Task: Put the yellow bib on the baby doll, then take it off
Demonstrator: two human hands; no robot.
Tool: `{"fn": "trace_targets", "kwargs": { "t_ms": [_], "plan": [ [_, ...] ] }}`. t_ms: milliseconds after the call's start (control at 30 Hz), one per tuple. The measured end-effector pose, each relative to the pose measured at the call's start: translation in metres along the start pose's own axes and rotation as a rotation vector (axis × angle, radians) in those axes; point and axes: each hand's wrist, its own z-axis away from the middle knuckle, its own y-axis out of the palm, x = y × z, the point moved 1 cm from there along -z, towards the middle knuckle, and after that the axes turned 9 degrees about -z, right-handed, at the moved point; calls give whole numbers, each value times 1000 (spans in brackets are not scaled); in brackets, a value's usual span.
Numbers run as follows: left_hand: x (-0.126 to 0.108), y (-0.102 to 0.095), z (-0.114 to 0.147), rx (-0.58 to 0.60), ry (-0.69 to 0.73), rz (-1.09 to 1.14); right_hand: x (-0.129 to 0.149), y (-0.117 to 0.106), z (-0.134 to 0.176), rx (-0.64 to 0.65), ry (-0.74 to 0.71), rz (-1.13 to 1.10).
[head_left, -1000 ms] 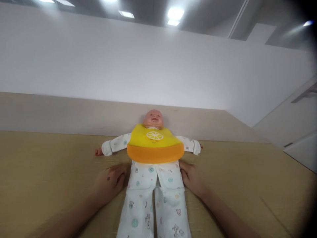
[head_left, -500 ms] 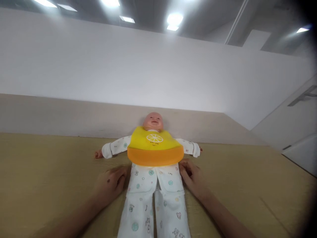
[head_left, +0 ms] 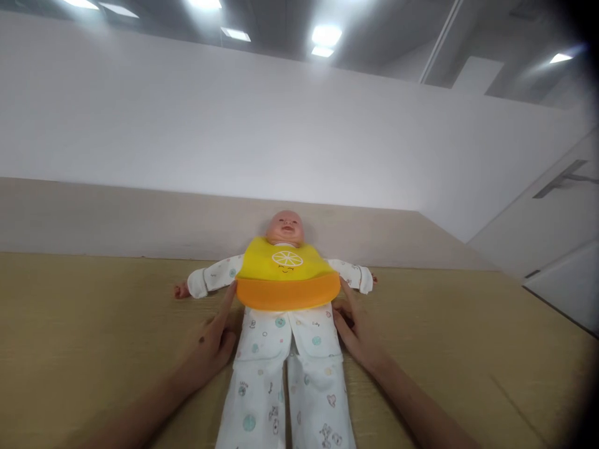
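Note:
A baby doll lies on its back with its arms spread, dressed in a white patterned top and trousers. Over its chest is a yellow bib with a white citrus slice and an orange lower pocket. My left hand rests on the left, index finger stretched to the pocket's left end, the other fingers curled. On the other side, my right hand also points its index finger to the pocket's right end, its other fingers bent beside the doll's hip. Neither hand holds anything.
The doll lies on a wood-toned tabletop. Behind its head runs a pale raised strip, with a white partition beyond. A door handle shows at the far right.
Both index fingers have stretched out from curled hands toward the two ends of the bib's orange pocket. The whole view has shifted slightly; the doll lies as before.

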Motion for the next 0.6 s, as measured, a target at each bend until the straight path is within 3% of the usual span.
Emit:
{"fn": "trace_targets", "kwargs": {
  "t_ms": [267,433,500,600],
  "plan": [
    [-9,-3,-4,-81,20,146,2,-3,0,69,-10,34],
    [-6,0,-17,-205,-49,49,-5,-2,1,74,-25,5],
    [-4,2,-23,-249,-34,-16,-11,-2,0,19,-36,-11],
    [-2,1,-27,-310,-3,-84,-22,-9,-6,-171,-22,-32]
  ]
}}
